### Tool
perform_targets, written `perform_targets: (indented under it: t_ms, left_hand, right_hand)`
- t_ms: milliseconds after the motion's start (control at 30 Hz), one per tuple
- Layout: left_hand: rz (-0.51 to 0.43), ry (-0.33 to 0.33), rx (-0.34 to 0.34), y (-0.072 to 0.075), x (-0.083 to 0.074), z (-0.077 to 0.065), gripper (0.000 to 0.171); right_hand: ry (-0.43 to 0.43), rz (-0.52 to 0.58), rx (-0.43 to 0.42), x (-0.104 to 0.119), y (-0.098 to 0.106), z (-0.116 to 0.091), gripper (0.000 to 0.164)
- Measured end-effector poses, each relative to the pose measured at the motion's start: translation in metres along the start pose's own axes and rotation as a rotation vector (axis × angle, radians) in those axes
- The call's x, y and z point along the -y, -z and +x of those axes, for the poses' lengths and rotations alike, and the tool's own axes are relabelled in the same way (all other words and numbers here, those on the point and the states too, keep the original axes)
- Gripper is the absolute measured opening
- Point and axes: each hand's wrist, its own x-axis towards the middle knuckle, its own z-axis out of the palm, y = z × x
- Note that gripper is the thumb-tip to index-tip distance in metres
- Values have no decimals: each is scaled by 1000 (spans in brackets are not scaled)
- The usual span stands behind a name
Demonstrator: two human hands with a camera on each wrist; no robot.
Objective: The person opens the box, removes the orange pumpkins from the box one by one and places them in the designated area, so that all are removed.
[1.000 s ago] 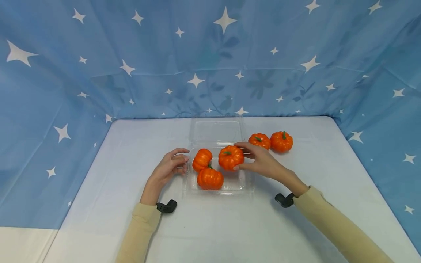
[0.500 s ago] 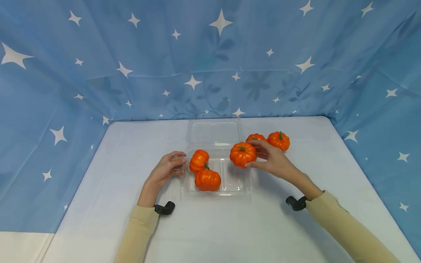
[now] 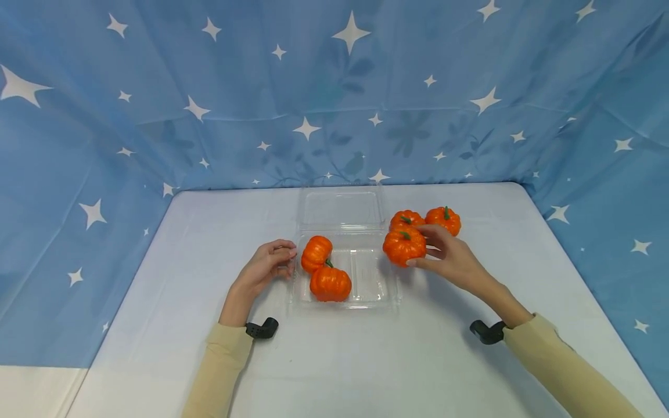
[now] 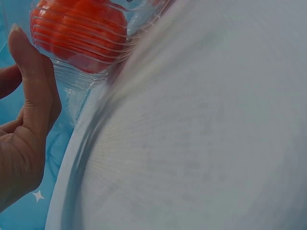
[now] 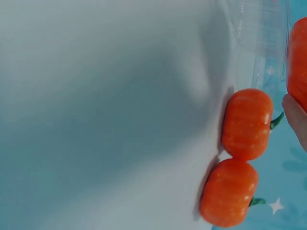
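Note:
My right hand point(image 3: 453, 258) grips a small orange pumpkin point(image 3: 404, 246) with a green stem, holding it raised over the right edge of a clear plastic clamshell box point(image 3: 368, 273). In the right wrist view the gripped pumpkin point(image 5: 298, 62) shows only partly, a fingertip against it. Two more pumpkins lie inside the box on its left: one at the back point(image 3: 316, 253), one in front point(image 3: 331, 284). My left hand point(image 3: 263, 267), fingers loosely bent, is at the box's left side. Through the ribbed wall in the left wrist view shows a pumpkin point(image 4: 79, 28); whether the fingers touch the wall I cannot tell.
Right of the box, two pumpkins sit side by side on the white table point(image 3: 334, 360): a nearer-to-box one point(image 3: 405, 218) and one further right point(image 3: 444, 219). The box's lid point(image 3: 342, 208) lies open behind it. A blue star-patterned curtain point(image 3: 235, 87) stands behind the table.
My right hand has carried the gripped pumpkin rightward, from above the box's inside to its right edge. The left hand holds its place beside the box.

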Motion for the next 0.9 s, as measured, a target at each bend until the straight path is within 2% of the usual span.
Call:
perform_targets:
  t_ms: [200,400,667,900]
  left_hand:
    - [-2,-4,2,1,1,2,38]
    - [-8,-8,6,-1,1,0,33]
    - [-18,-18,21,0,2,-1,28]
    - [-23,-16,19,0,2,0,24]
  right_hand:
    - [-39,-46,-37,-7,11,-10,76]
    - [-57,-73,-14,-21,16,-18,73]
    - [-91,-86,12,-43,14,-15,71]
    - [-120,-90,24,-50,12,-9,72]
